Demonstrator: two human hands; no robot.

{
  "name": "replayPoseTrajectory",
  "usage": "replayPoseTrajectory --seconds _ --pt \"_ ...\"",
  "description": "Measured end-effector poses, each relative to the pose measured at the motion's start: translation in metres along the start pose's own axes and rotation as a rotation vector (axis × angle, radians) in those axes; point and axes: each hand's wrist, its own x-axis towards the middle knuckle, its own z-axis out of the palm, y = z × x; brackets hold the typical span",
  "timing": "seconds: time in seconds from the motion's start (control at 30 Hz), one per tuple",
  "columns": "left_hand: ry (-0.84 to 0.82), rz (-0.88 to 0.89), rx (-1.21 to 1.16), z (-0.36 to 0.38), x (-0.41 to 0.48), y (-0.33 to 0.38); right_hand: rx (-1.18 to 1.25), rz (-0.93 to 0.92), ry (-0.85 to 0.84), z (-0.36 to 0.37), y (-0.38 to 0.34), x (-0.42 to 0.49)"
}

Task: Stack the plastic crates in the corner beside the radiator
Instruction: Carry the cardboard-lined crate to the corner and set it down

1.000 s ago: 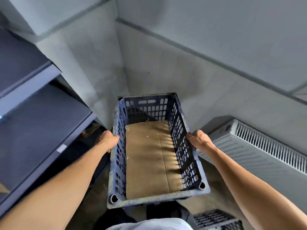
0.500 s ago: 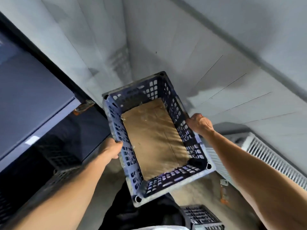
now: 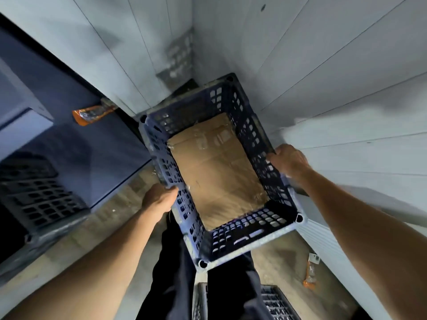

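— Two bare arms reach forward, and between them dark trousers [image 3: 175, 273] show below the camera. What lies nearest?

— Behind the legs, at the bottom edge, a grey crate [image 3: 275, 301] sits on the concrete floor [image 3: 69, 250], partly hidden.

— And the hands?

— Both hold the blue crate [image 3: 191, 222] by its long sides. The left hand [image 3: 159, 199] is closed on the left rim, thumb on top. The right hand [image 3: 288, 161] is curled over the right rim, fingers wrapped on the outside.

— Where is that crate?

— In the air, tilted, its far end pointing into the corner where the two pale walls [image 3: 300, 54] meet. A sheet of cardboard [image 3: 215, 167] lines its bottom.

— What is to the sides?

— On the right, just beside the crate, the white radiator [image 3: 346, 245], blurred. On the left, another dark crate [image 3: 39, 195] under a blue shelf [image 3: 76, 144], with an orange wrapper [image 3: 92, 113] at the shelf's far end.

— Anything under the blue crate?

— Something dark shows in the corner beyond its far end; I cannot tell what.
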Motion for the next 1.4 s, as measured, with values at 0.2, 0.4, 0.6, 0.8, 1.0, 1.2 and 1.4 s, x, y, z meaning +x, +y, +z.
replayPoseTrajectory --seconds 0.2,0.4,0.6,0.8,1.0,1.2,1.4 --pt "0.063 -0.076 -0.013 0.049 0.060 -0.012 -0.021 -0.052 -0.024 0.042 0.010 0.073" --pt "0.141 -0.140 0.030 0.089 0.096 -0.007 0.006 -0.068 -0.036 0.076 0.009 0.141" --pt "0.085 -0.153 -0.080 0.122 0.132 0.000 0.081 -0.060 -0.061 0.094 0.000 0.189" --pt "-0.061 -0.245 -0.242 0.166 0.146 0.001 0.167 -0.097 -0.102 0.109 0.005 0.200" --pt "-0.075 -0.280 -0.266 0.180 0.144 0.003 0.020 -0.163 -0.125 0.127 0.024 0.184" --pt "-0.070 -0.158 -0.125 0.182 0.130 0.026 0.081 -0.203 -0.160 0.136 0.025 0.166" --pt "-0.041 0.021 0.154 0.166 0.118 0.044 0.117 -0.120 -0.215 0.135 0.044 0.140"
